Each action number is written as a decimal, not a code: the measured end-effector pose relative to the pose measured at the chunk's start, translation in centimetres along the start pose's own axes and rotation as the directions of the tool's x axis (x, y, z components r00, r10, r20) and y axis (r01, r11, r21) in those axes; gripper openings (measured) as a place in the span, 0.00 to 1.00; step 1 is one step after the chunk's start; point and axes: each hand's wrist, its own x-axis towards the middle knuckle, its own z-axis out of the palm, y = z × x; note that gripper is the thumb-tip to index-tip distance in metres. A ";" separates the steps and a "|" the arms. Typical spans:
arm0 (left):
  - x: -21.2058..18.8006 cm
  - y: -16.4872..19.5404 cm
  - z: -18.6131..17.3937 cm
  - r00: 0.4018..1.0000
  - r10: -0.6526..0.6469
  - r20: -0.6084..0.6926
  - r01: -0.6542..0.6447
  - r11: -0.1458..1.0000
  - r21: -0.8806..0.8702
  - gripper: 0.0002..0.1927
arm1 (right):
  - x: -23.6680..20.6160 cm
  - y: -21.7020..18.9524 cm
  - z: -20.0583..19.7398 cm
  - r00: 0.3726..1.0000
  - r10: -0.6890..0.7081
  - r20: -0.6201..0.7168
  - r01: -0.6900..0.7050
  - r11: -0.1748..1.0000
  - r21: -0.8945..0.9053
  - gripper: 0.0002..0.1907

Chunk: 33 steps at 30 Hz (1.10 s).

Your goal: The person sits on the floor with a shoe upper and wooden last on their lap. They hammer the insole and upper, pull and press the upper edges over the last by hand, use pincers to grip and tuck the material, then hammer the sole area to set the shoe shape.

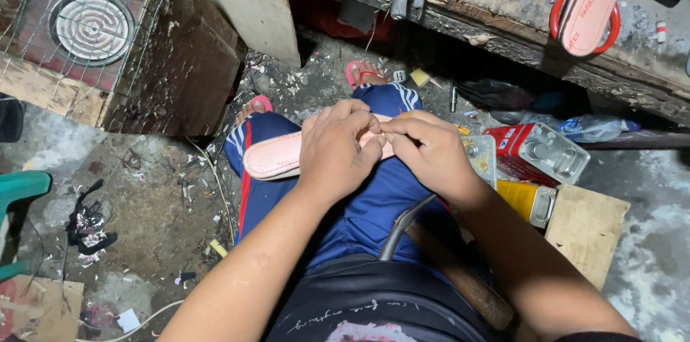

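Nearest the camera, a hammer (438, 259) lies across the seated person's lap, its wooden handle running under the right forearm and its metal head curving up between the thighs. Just beyond it, both hands meet over a pink sandal sole (277, 155) resting flat across the knees. The left hand (336, 151) is closed around the sole's near end, fingers curled over the edge. The right hand (424, 151) pinches that same end, thumb and fingertips pressed together on it; what exactly sits between them is hidden.

Beside the right knee stand a red tin can (535, 151) and a yellow tin can (528, 199), next to a wooden board (586, 230) on the floor. Farther off, along the near edge of the worn surface (503, 22), another pink sole with a red strap (593, 0) lies.

The unsecured hammer could slide off the lap if the legs shift, and the sole, held only at one end, could tip from the knees toward the littered floor.
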 end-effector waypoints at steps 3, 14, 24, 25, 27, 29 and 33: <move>0.2 0.2 0.3 0.999 -0.037 -0.013 0.037 0.999 0.029 0.08 | 0.0 -0.3 -0.4 0.999 -0.022 0.032 0.020 0.998 0.058 0.11; 0.2 0.0 0.2 0.999 0.015 -0.034 -0.014 0.999 0.037 0.06 | -7.8 -5.6 -4.8 0.959 0.272 0.080 -0.250 0.945 -0.210 0.12; -0.1 -0.2 0.5 0.997 0.057 -0.059 -0.054 0.997 0.046 0.06 | -14.3 -5.6 -5.6 0.498 0.814 0.300 -0.863 0.497 0.084 0.20; 0.0 -0.2 0.5 0.995 0.068 -0.070 -0.065 0.997 0.053 0.05 | -13.7 -5.8 -5.2 0.634 0.754 0.175 -0.773 0.610 0.174 0.22; -0.1 -0.1 0.5 0.992 0.087 -0.086 -0.082 0.995 0.065 0.05 | -11.9 -5.5 -4.4 0.722 0.686 0.092 -0.692 0.714 0.104 0.14; -0.1 0.1 0.5 0.993 0.087 -0.083 -0.082 0.994 0.068 0.06 | -10.6 -5.4 -3.8 0.766 0.642 0.038 -0.643 0.762 0.081 0.14; -0.1 0.1 0.4 0.996 0.066 -0.064 -0.062 0.996 0.056 0.06 | -8.9 -5.5 -2.4 0.793 0.608 -0.032 -0.606 0.794 0.053 0.15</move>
